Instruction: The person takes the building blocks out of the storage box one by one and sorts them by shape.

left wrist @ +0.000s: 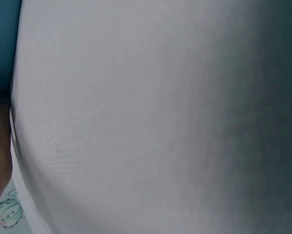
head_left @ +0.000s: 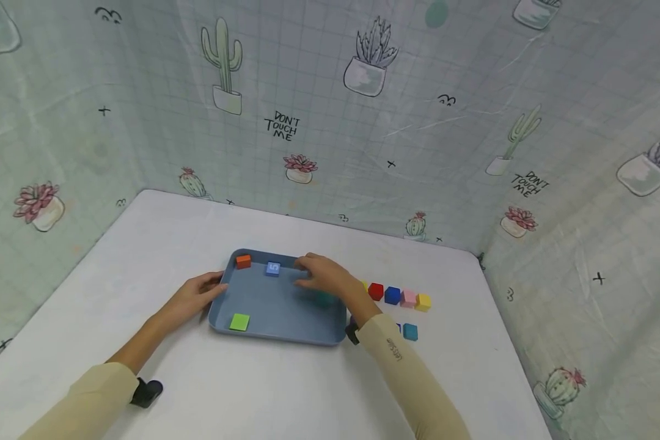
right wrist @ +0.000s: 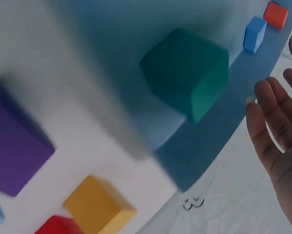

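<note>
A blue-grey tray [head_left: 286, 305] lies on the table. My left hand [head_left: 198, 295] holds its left rim; in the left wrist view one finger [left wrist: 0, 124] lies along the tray's side. My right hand [head_left: 327, 276] is over the tray's right part, fingers apart, with nothing between them; the right wrist view shows its palm and relaxed fingers. Inside the tray are an orange-red block [head_left: 243, 261], a blue block marked 5 [head_left: 272, 269], a lime green block [head_left: 239, 322] and a teal-green block [right wrist: 190, 73]. The right hand and forearm partly cover the teal-green block in the head view.
Right of the tray stands a row of blocks: red [head_left: 376, 291], dark blue [head_left: 393, 296], pink [head_left: 409, 299] and yellow [head_left: 423, 302]. Nearer are a teal-blue block [head_left: 410, 332] and others partly behind my forearm, including a purple block [right wrist: 16, 141]. Printed cloth hangs around the table [head_left: 253, 385].
</note>
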Available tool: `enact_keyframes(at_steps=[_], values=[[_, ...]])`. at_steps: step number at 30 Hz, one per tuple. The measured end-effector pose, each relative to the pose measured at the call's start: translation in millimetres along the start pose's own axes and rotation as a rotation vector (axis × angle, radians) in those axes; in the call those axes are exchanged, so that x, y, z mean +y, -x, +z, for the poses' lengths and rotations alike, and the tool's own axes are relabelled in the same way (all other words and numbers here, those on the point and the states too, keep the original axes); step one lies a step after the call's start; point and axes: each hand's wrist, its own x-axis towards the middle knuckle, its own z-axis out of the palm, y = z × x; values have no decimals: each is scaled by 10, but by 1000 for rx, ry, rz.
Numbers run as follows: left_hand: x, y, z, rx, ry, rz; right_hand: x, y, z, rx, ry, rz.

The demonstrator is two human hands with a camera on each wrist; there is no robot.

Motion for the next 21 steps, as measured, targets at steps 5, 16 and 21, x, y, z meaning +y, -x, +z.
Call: enact_keyframes(at_steps=[5, 16, 21], values=[[-15, 43, -19, -1, -5, -10, -138, -117, 92, 7, 1, -24], [4, 19, -6, -2, 2, 1, -294, -291, 214, 52, 83, 15], [6, -3, 3, -4, 0, -1, -351, -389, 235, 64, 142, 17]])
